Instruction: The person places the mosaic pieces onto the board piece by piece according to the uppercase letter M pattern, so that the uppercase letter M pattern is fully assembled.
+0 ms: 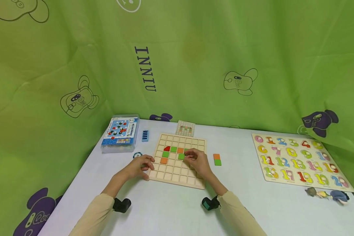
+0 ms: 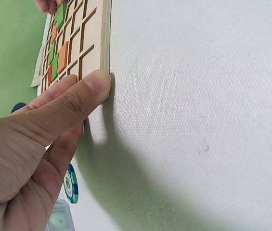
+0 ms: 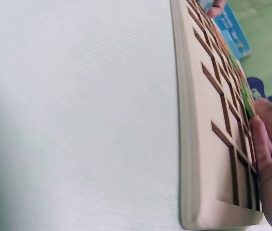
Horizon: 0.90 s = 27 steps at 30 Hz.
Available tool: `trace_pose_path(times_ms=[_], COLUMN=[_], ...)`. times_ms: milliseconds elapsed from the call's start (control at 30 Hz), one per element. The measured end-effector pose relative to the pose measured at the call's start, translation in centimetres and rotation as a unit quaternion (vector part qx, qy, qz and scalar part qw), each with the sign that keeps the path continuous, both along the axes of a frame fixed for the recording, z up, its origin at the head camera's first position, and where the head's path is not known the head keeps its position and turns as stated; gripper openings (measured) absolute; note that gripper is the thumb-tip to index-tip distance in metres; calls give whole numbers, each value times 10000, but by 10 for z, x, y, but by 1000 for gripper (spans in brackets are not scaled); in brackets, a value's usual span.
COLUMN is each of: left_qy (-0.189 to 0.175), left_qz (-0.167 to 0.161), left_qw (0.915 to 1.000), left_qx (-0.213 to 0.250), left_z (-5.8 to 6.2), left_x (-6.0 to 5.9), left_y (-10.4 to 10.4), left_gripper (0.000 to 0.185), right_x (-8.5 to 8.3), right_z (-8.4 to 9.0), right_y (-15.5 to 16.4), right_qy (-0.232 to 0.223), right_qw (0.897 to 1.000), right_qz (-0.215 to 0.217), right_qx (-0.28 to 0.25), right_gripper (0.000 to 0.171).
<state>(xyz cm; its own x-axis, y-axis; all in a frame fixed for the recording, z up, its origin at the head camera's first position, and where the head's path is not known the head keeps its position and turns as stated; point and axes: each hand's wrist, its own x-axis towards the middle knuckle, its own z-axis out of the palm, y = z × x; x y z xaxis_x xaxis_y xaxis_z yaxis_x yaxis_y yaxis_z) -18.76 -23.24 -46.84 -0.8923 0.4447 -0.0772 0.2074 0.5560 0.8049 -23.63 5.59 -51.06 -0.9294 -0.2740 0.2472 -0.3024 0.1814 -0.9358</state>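
Head view: wooden grid board flat on the pale counter, near its middle, with red, green and orange tiles in the upper rows. Left hand at the board's left edge, thumb pressed against the rim, fingers curled round the near left corner, grasping the board. Right hand resting on the grid's right half, fingertips curled down onto a green tile in the third row, pinching it as far as can be told. Orange-and-green tile pair loose on the counter just right of the board. Small pattern card just behind the board's far edge. Blue game box and blue strip toward the far left; round chip near the left hand. Number puzzle board well apart on the right, small figures beside its near corner. Green printed cloth behind everything.

Left wrist view: thumb flat against the board's wooden rim, chip below the palm.

Right wrist view: fingers lying on the grid by the green tile.
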Motion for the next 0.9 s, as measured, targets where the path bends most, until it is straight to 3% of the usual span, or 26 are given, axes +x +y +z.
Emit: trace_pose_path(times_ms=[300,367,900], left_qy=[53,-2,110], left_qz=[-13,17,-101], left_qw=[10000,10000,9999], left_qx=[-73,-67,32], left_z=[2,2,-1], left_x=[0,0,-1], left_y=[2,2,-1], left_gripper=[26,26,27], right_x=[5,1,1], right_z=[15,8,9], right_y=[2,2,1], right_qy=[-220,-234,-238], right_qw=[9995,9993,9977], right_qz=[45,26,6], right_qx=[215,283,643], right_gripper=[28,26,25])
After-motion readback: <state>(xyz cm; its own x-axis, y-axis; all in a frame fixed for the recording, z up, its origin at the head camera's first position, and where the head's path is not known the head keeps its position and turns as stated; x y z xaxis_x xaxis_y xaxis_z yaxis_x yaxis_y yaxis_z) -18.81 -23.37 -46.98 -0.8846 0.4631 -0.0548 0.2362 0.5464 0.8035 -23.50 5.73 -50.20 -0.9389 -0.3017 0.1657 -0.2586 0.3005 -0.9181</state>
